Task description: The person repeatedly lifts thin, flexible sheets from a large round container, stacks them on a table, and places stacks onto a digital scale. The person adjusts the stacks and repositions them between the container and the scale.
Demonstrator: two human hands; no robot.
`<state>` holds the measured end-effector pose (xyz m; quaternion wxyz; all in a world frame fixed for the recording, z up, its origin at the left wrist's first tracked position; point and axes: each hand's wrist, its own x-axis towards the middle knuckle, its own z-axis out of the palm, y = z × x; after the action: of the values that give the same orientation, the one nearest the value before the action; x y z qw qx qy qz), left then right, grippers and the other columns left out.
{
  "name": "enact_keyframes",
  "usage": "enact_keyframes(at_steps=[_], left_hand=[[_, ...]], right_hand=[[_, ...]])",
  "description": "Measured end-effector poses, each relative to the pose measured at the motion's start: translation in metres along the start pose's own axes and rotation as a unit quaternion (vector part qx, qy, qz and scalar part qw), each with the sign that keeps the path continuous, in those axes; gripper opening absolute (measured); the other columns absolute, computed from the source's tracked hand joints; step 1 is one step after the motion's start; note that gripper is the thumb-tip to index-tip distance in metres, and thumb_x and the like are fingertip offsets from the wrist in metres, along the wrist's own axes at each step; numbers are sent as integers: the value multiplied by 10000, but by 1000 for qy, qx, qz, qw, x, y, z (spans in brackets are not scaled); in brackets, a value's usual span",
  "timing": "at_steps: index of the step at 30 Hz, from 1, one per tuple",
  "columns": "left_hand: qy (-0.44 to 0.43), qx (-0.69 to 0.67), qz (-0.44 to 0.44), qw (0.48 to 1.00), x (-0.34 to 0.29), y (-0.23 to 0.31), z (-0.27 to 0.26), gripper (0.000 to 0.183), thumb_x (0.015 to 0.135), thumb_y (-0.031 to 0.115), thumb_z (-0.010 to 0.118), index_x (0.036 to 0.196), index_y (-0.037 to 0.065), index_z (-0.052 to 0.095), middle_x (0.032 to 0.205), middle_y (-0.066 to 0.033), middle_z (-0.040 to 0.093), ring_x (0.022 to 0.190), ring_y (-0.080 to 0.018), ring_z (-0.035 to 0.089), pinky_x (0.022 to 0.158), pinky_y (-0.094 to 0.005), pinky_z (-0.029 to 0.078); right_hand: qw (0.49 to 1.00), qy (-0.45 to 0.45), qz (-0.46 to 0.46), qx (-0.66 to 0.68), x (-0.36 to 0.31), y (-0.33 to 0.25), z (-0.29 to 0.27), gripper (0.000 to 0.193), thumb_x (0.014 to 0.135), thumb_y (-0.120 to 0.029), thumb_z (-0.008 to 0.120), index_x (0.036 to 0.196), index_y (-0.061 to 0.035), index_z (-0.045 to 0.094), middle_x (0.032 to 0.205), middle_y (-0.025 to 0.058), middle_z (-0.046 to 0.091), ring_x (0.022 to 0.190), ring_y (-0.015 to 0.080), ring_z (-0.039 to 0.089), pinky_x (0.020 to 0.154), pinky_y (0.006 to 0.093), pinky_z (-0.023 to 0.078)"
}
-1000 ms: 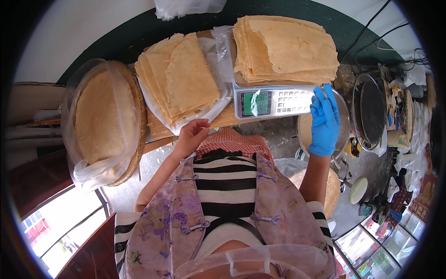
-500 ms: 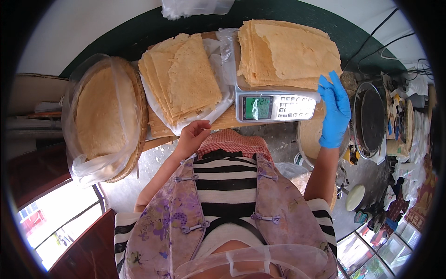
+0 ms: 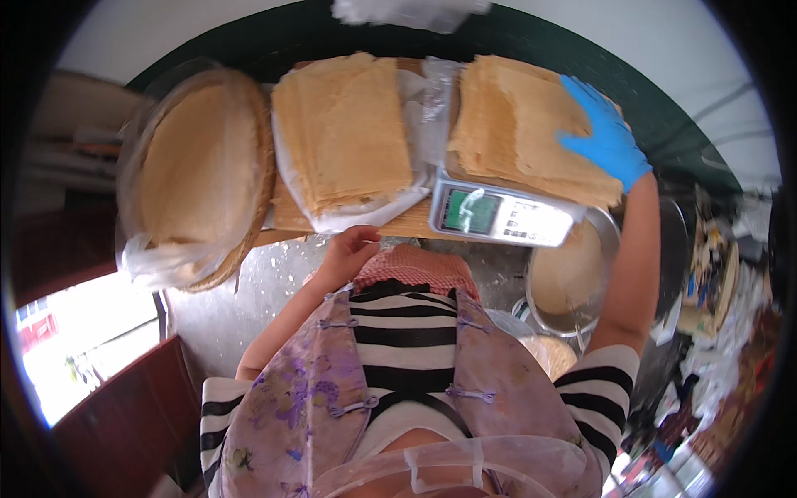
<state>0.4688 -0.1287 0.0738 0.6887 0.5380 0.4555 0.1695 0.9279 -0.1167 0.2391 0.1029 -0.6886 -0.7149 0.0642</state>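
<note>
On the scale, toward the right of the head view, sat the stack of thin tan sheets, broad and uneven at the edges. The right hand, in a blue glove, lay over its right end, the thumb and fingers spread wide apart, with the thumb reaching left across the top sheet. The scale's green screen and its keys, washed out by glare, faced the person below the stack.

The left hand was bare and hung just in front of the counter, fingers loosely bent; whether they held anything, I could not tell. It was nearest the second stack, similar tan sheets resting on a white wrapping. Between the two stacks lay crumpled clear plastic.

At the far left stood a wicker tray of pale, rounded sheets — a clear bag around them, bunched at the near end. Below the scale, to the right, a metal basin held something pale and tan. A red checked cloth showed at the person's waist — under the striped shirt and the floral vest.
</note>
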Motion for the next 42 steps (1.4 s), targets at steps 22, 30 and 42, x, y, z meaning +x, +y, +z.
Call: enact_keyframes(at_steps=[22,30,42], left_hand=[[365,378,-47,849,143,49,-70,500,601,265,763,1018,46,593,1019,-156,619,976,-324,594,816,-410,475],[244,208,61,945,153,44,-77,345,671,54,568,1013,11,591,880,-243,637,867,-360,622,747,-423,499],[-139,-333,146,921,80,161,-81,394,806,-43,615,1181,0,502,1067,-124,621,951,-217,630,820,-326,533]], right_hand=[[982,10,180,-48,-8,-26,-34,622,614,-213,797,1100,36,499,1038,168,548,961,280,555,834,373,452],[937,112,229,239,-38,-112,-88,497,711,-70,717,1149,22,501,1084,83,573,962,163,554,828,306,466],[896,216,180,343,-179,-143,-47,502,713,-276,706,1100,11,565,1096,85,576,1003,199,541,899,330,415]])
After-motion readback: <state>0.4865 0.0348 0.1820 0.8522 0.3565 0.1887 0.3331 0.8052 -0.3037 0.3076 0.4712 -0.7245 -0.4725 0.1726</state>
